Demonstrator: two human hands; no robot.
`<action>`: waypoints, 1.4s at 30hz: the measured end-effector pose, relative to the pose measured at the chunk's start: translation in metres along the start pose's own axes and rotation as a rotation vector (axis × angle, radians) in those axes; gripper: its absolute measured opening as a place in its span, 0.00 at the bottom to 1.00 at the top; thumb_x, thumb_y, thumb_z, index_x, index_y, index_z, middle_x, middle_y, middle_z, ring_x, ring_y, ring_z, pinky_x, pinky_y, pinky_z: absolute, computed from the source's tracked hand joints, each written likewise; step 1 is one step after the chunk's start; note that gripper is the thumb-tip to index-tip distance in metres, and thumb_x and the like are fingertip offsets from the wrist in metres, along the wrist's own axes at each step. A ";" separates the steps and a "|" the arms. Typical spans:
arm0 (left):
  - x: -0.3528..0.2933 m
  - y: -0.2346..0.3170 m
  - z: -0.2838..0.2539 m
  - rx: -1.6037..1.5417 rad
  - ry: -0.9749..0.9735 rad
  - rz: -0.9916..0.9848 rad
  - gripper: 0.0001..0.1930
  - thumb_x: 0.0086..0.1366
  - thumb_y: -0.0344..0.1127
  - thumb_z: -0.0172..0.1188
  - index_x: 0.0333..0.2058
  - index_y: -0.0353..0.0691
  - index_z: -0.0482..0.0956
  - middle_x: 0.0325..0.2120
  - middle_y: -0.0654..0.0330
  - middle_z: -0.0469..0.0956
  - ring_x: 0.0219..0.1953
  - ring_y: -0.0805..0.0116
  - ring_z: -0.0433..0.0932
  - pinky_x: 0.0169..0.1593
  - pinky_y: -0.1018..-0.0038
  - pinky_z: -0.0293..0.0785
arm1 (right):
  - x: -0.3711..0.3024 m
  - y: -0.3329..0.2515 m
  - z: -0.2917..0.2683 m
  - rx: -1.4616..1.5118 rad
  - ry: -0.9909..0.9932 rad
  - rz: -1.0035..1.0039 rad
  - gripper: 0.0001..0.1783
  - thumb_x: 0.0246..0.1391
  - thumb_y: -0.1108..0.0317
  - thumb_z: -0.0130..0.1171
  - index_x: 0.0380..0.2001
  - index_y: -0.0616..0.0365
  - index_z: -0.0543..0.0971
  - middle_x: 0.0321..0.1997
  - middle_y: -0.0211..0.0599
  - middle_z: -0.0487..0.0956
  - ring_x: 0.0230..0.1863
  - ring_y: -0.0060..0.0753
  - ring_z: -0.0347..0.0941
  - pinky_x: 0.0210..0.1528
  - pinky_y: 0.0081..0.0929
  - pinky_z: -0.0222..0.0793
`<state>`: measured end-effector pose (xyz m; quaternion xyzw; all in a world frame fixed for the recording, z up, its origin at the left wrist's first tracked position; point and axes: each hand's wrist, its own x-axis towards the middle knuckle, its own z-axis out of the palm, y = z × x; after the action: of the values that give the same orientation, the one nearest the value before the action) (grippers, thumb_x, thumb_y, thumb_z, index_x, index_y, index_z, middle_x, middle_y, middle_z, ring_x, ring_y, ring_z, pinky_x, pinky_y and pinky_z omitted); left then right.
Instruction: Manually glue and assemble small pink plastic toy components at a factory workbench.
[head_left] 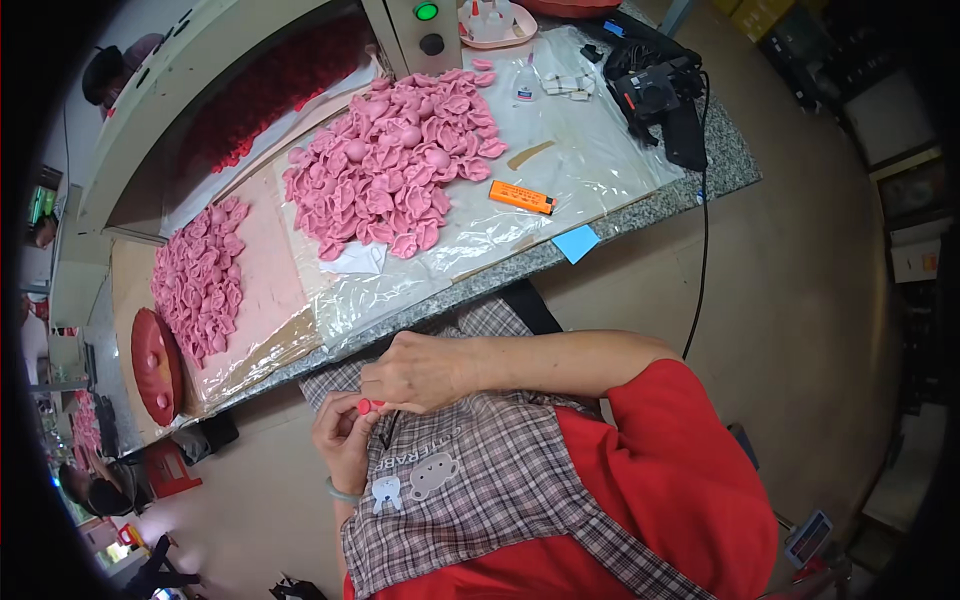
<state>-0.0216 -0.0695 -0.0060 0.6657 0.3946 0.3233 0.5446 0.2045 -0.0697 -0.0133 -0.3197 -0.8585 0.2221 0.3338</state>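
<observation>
One small red pc [365,407] pinched in L hand [340,430], fingers closed; R hand [420,376] curled, hold unclear. Prob. light, stiff-ish; best gripped by rim.

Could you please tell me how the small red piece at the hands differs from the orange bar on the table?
The red piece is at the left hand, while the orange bar lies on the plastic sheet. The red piece is partly hidden; the orange bar is uncovered. The red piece shows a rounded end, whereas the orange bar is long with a dark end. Both are brightly coloured.
</observation>
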 end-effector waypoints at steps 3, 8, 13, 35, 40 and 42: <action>0.004 0.001 0.002 -0.016 0.018 0.027 0.09 0.58 0.16 0.63 0.38 0.27 0.78 0.38 0.57 0.73 0.39 0.71 0.77 0.43 0.79 0.78 | 0.001 0.002 -0.004 -0.017 -0.010 0.002 0.14 0.53 0.60 0.62 0.31 0.60 0.72 0.31 0.38 0.73 0.33 0.42 0.77 0.30 0.37 0.72; 0.011 0.002 0.003 0.035 -0.005 0.077 0.08 0.58 0.16 0.64 0.37 0.27 0.78 0.36 0.56 0.74 0.36 0.71 0.78 0.40 0.79 0.79 | 0.001 0.006 -0.005 -0.031 -0.005 -0.010 0.14 0.54 0.60 0.60 0.30 0.59 0.71 0.29 0.37 0.70 0.31 0.41 0.76 0.28 0.37 0.70; 0.008 -0.001 0.003 -0.071 -0.011 0.041 0.08 0.58 0.15 0.62 0.37 0.27 0.79 0.36 0.55 0.75 0.36 0.70 0.81 0.41 0.78 0.82 | 0.002 0.006 -0.008 0.019 -0.012 -0.033 0.14 0.56 0.59 0.58 0.28 0.58 0.70 0.27 0.37 0.68 0.28 0.40 0.74 0.27 0.37 0.69; 0.022 0.015 -0.002 0.064 0.040 0.146 0.09 0.54 0.18 0.64 0.36 0.30 0.81 0.36 0.54 0.79 0.36 0.68 0.81 0.40 0.77 0.82 | 0.027 0.005 -0.029 0.011 -0.059 -0.055 0.12 0.52 0.65 0.62 0.26 0.58 0.71 0.26 0.38 0.69 0.26 0.43 0.74 0.25 0.39 0.69; 0.044 0.021 0.004 -0.296 0.100 0.139 0.11 0.61 0.19 0.61 0.43 0.29 0.78 0.42 0.55 0.74 0.45 0.68 0.78 0.49 0.74 0.80 | 0.045 -0.004 -0.054 -0.136 0.059 0.047 0.11 0.49 0.65 0.67 0.31 0.57 0.76 0.25 0.36 0.71 0.23 0.38 0.73 0.24 0.33 0.69; 0.046 0.017 0.009 -0.556 0.103 0.138 0.11 0.63 0.19 0.59 0.45 0.28 0.75 0.47 0.56 0.71 0.50 0.67 0.75 0.56 0.71 0.77 | 0.048 -0.005 -0.054 -0.106 0.095 0.110 0.13 0.46 0.68 0.70 0.35 0.57 0.79 0.26 0.36 0.73 0.22 0.34 0.74 0.23 0.29 0.69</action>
<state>0.0107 -0.0348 0.0088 0.4989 0.2717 0.4889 0.6620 0.2138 -0.0302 0.0473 -0.3937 -0.8335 0.1788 0.3439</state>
